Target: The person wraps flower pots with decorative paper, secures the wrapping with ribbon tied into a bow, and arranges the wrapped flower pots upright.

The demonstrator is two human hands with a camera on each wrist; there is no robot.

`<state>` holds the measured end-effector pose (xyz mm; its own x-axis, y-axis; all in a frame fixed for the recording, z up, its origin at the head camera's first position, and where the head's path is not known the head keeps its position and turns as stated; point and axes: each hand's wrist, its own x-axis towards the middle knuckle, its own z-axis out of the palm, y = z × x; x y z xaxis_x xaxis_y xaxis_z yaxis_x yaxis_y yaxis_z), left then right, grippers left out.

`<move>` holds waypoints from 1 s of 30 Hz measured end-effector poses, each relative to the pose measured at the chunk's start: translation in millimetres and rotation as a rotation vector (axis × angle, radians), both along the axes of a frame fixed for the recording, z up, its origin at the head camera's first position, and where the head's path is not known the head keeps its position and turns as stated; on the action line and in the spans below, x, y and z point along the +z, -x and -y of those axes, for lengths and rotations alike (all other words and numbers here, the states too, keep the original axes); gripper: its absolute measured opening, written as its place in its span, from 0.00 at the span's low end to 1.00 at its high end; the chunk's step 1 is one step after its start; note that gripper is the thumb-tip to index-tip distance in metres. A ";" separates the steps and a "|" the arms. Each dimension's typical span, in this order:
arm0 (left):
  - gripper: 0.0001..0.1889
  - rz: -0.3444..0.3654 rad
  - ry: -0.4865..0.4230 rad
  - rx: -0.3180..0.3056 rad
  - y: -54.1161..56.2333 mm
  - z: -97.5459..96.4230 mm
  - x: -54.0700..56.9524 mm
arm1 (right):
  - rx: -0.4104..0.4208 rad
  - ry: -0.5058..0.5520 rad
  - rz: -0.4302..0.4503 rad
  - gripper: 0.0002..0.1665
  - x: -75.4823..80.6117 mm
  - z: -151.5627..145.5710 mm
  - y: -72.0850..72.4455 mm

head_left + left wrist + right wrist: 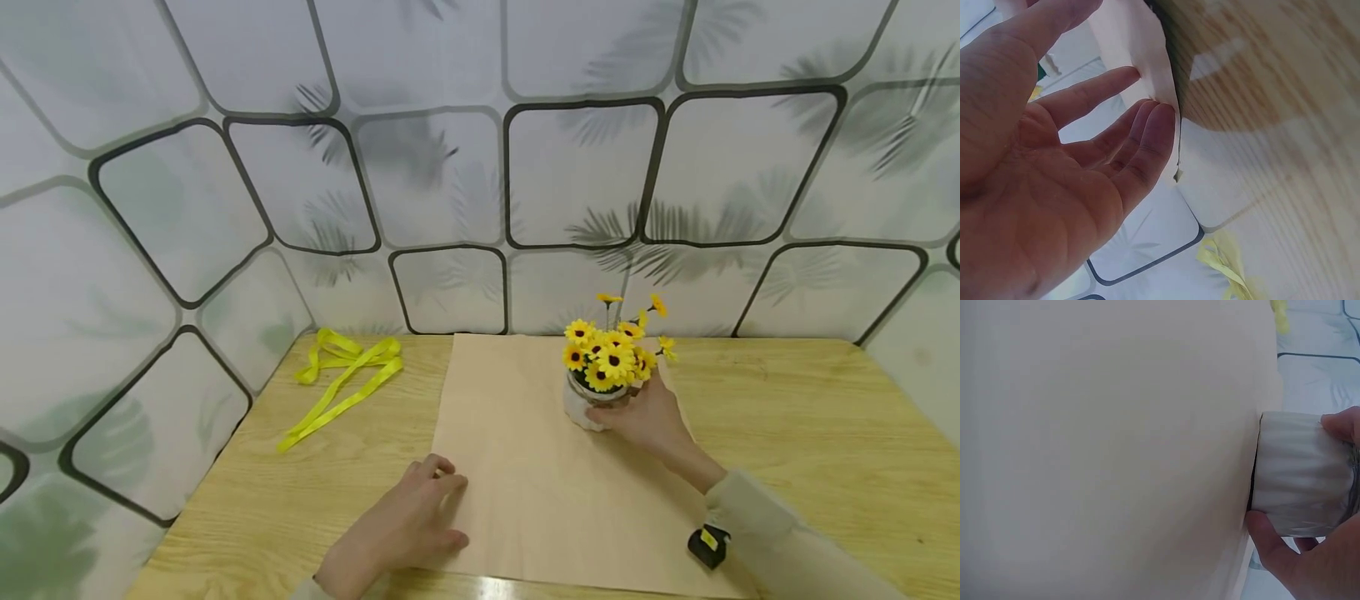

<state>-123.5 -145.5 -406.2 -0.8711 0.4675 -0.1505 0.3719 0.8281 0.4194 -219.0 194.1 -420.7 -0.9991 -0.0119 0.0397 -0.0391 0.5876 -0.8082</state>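
Observation:
A white pot of yellow artificial flowers (581,407) stands upright on a large sheet of brown paper (517,467), towards its back right part. My right hand (651,417) grips the pot from the right side, thumb and fingers around it. In the right wrist view the pot (1304,475) shows its pale, wrinkled side, its base right at the paper. My left hand (408,521) lies at the left edge of the paper with its fingers loosely bent. Seen from the left wrist, its fingertips (1161,119) rest on the paper's edge and the palm holds nothing.
A loosely looped yellow ribbon (345,371) lies on the wooden table (795,417) at the back left. Beside the right cuff sits a small black box (708,547) with a yellow mark. A patterned wall covering (450,183) rises behind and left of the table.

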 end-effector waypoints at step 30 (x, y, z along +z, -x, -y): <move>0.31 -0.093 -0.055 -0.036 28.4 -25.3 12.9 | 0.056 0.113 0.060 0.64 7.6 -17.4 -18.0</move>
